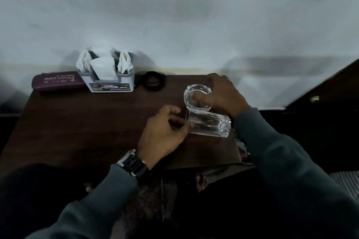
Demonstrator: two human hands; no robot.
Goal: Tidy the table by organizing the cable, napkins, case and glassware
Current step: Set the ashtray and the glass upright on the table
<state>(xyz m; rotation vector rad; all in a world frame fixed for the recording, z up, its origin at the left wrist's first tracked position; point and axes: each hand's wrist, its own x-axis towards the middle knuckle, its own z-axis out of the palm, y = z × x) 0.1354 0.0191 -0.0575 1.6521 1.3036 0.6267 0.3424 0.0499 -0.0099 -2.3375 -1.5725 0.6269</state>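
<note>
On the dark wooden table [87, 122] a clear drinking glass [209, 125] lies on its side near the right edge. My left hand [163, 133] grips its open rim end. Just behind it stands a clear glass ashtray [191, 96], with my right hand [221, 93] holding it, fingers inside its bowl. At the back left lies a maroon spectacle case [56, 81]. Beside it a grey napkin holder [110, 83] carries white napkins [103, 63]. A coiled black cable [153, 80] rests to the right of the holder.
A white wall [174, 25] runs directly behind the table. The table's right edge is close to the glass, with dark clutter [242, 147] beyond and below it. A dark wooden surface [330, 91] stands at the far right.
</note>
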